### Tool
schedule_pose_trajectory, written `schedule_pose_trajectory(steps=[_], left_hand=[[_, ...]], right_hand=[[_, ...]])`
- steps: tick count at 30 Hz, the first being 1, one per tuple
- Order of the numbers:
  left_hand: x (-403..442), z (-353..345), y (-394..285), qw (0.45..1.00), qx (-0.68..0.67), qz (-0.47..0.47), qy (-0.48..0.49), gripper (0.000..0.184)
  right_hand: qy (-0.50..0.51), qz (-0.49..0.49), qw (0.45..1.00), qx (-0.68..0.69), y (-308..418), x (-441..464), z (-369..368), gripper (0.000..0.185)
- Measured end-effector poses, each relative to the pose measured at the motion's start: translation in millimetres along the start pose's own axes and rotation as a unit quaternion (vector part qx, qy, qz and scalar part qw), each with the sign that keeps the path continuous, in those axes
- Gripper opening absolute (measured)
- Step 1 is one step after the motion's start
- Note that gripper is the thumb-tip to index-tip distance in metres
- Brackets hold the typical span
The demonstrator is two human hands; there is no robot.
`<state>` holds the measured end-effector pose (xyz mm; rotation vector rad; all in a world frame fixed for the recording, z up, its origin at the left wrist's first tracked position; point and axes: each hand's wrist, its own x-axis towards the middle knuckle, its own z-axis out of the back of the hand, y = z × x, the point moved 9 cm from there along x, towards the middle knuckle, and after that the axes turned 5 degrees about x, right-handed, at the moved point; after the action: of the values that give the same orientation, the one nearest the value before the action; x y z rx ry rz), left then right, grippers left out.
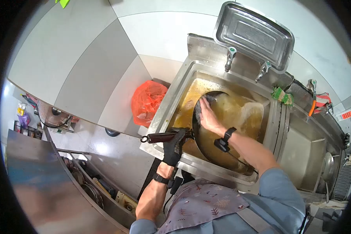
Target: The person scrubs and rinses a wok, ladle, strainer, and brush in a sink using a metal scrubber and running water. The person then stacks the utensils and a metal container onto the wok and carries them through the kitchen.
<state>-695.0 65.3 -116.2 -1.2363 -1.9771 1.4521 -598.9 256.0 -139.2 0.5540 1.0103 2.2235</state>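
A dark wok (pixel 196 134) lies tilted in the murky, brownish water of the left sink basin (pixel 165 117). My left hand (pixel 173 147), in a black glove, is wrapped round the wok's long dark handle (pixel 160 137) over the basin's near-left rim. Bare, my right hand (pixel 210 117) presses against the wok's inner wall, fingers together and pointing away from me. A grey, rough-looking patch shows beside its fingertips; whether this is a scourer or the wok's surface I cannot tell. Part of the wok is under water and behind my right forearm.
Two taps, one on the left (pixel 230 58) and one on the right (pixel 263 71), stand behind the basin below a metal tray (pixel 255 35). A green sponge cloth (pixel 282 96) rests on the divider. Rightward is a second basin (pixel 305 146). A red plastic bag (pixel 148 102) sits left.
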Motion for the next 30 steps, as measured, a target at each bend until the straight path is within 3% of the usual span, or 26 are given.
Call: schedule_pose_trajectory(steps=[3,6,8,9,11,12,13,15,17,19,20,21,22,23,25,26,27,28,29,30], left_hand=[[-6,-10,-8,0.999,0.043,-0.006,0.01,0.017],[-6,-16,-12,0.997,0.061,-0.026,0.028,0.018],[-10,-17,-15,0.997,0.066,-0.021,0.029,0.015],[-11,-17,-15,0.997,0.07,-0.012,0.027,0.013],[-12,-16,-14,0.998,0.057,-0.011,0.024,0.013],[-12,-19,-17,0.997,0.063,-0.018,0.031,0.014],[-13,-21,-20,0.997,0.068,-0.025,0.037,0.014],[-9,-16,-10,0.998,0.053,-0.024,0.034,0.014],[-5,-11,-4,0.998,0.04,-0.024,0.033,0.014],[-5,-8,-1,0.999,0.022,-0.029,0.03,0.014],[-7,-6,-1,0.999,0.02,-0.026,0.032,0.014],[-7,-7,-10,0.992,0.095,-0.066,0.043,0.013],[-7,-9,-18,0.978,0.168,-0.108,0.054,0.013],[-7,-7,-16,0.979,0.165,-0.106,0.056,0.013],[-4,3,-18,0.979,0.16,-0.125,0.013,0.013],[-2,7,-8,0.995,0.065,-0.07,-0.006,0.014],[-3,5,-11,0.996,0.063,-0.069,-0.003,0.014],[-1,2,-13,0.997,0.047,-0.053,0.006,0.014],[0,-1,-12,0.999,0.031,-0.037,0.016,0.013],[1,2,-8,0.999,0.023,-0.047,-0.01,0.011]], right_hand=[[0.006,-0.043,0.997,-0.07,-32,15,15,0.082],[-0.037,-0.065,0.995,-0.06,-118,24,11,0.077],[-0.034,-0.166,0.977,-0.127,-155,26,20,0.072],[-0.035,-0.165,0.977,-0.128,-152,32,25,0.072],[0.113,-0.204,0.94,-0.249,-157,39,15,0.062],[0.036,-0.31,0.935,-0.166,-154,38,27,0.052],[0.035,-0.309,0.935,-0.168,-159,45,22,0.052],[0.012,-0.282,0.959,-0.022,-161,58,5,0.059],[0.11,-0.263,0.958,-0.001,-104,48,-8,0.056],[0.141,-0.226,0.953,0.142,-54,28,-17,0.062],[0.202,-0.227,0.942,0.142,-33,13,-18,0.064],[0.262,-0.227,0.927,0.141,-18,-1,-24,0.066],[0.227,-0.142,0.947,0.177,2,-10,-27,0.074],[0.276,-0.199,0.913,0.225,28,-28,-19,0.078],[0.356,-0.107,0.913,0.167,38,-56,-21,0.071],[0.397,-0.086,0.905,0.127,37,-70,-22,0.07],[0.436,-0.066,0.893,0.086,33,-86,-22,0.069],[0.459,-0.082,0.881,0.081,25,-105,-19,0.067],[0.487,-0.202,0.845,0.095,-5,-129,-22,0.069],[0.513,-0.133,0.847,0.042,-17,-142,-22,0.07]])
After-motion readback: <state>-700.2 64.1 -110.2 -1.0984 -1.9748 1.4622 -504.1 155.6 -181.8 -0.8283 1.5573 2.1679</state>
